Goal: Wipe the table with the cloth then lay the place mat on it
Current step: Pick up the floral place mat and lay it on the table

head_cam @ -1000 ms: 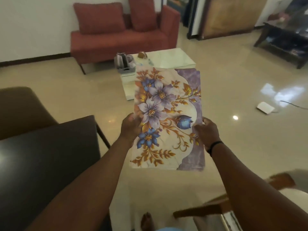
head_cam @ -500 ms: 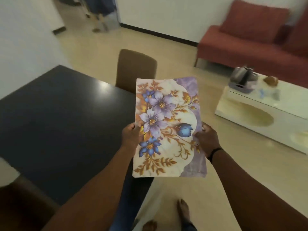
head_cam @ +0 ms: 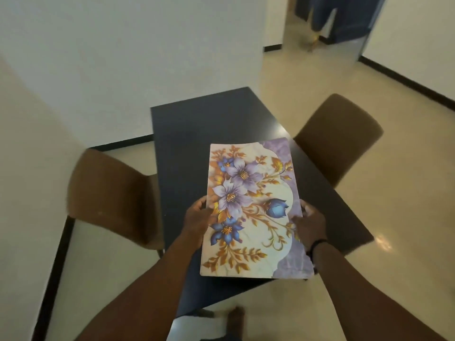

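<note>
Now, a floral place mat (head_cam: pixel 253 210) is held above a dark worktop (head_cam: pixel 197 129).
Left hand (head_cam: pixel 197 219) and right hand (head_cam: pixel 309 223) pinch opposite long edges, keeping it level for laying.

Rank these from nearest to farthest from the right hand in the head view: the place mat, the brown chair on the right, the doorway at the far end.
1. place mat: gripped by the right hand at its right edge.
2. right brown chair: beyond the hand, beside the table.
3. doorway: far end, top right.
</note>
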